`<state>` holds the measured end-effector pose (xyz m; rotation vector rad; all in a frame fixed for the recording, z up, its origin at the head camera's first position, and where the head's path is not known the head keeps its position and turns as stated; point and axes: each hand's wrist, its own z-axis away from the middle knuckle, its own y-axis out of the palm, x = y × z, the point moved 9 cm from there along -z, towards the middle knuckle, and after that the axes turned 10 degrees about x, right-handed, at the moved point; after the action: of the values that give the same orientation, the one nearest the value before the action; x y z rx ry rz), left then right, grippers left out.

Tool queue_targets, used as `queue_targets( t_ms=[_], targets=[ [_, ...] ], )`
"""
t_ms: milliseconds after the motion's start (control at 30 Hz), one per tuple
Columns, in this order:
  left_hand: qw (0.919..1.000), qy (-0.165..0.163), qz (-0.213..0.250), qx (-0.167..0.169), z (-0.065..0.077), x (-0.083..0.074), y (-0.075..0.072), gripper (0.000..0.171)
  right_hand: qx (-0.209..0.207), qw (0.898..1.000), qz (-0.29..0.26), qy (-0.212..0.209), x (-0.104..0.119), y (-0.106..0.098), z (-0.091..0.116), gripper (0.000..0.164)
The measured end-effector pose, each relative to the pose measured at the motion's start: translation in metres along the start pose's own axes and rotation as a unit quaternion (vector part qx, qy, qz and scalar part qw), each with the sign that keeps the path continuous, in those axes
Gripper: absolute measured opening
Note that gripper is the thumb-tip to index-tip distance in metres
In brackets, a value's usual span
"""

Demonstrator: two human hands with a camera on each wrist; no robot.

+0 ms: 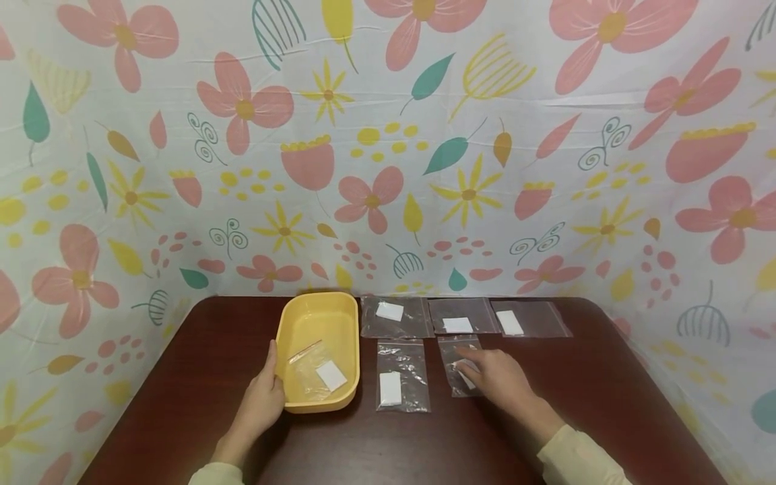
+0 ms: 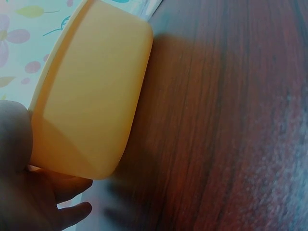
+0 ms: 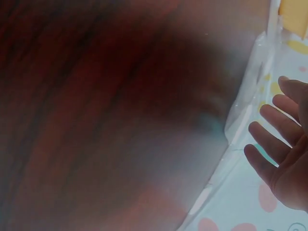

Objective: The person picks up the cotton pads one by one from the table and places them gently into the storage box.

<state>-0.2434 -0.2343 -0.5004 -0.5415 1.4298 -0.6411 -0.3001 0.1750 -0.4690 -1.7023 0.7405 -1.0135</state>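
My left hand (image 1: 265,389) grips the left side of a yellow plastic tray (image 1: 353,323), thumb at the rim. In the left wrist view, the tray's wall (image 2: 96,96) is tilted above the table. Inside the tray lies a clear zip bag (image 1: 306,377) with a white rectangular piece (image 1: 331,375). My right hand (image 1: 500,378) hovers over another small zip bag (image 1: 450,347) with a white piece, partly covering it. In the right wrist view, that hand's fingers (image 3: 276,122) are spread and hold nothing. Just left of it lies a zip bag (image 1: 409,364) with a white block (image 1: 391,389).
Along the back edge of the dark wood table (image 1: 376,448) lie three more clear bags: a left one (image 1: 412,320), a middle one (image 1: 479,313) and a right one (image 1: 539,316), each with a white piece. A flower-patterned cloth (image 1: 376,148) hangs behind.
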Motion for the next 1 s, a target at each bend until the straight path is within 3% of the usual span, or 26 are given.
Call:
queue_targets(
  t_ms=[167, 1000],
  targets=[
    [1.0000, -0.003, 0.002, -0.001, 0.000, 0.001, 0.001, 0.069, 0.022, 1.000, -0.008, 0.010, -0.005, 0.007, 0.000, 0.028],
    [1.0000, -0.008, -0.003, -0.003, 0.001, 0.001, 0.000, 0.068, 0.034, 0.999, 0.037, -0.005, -0.003, 0.023, 0.000, 0.025]
  ],
)
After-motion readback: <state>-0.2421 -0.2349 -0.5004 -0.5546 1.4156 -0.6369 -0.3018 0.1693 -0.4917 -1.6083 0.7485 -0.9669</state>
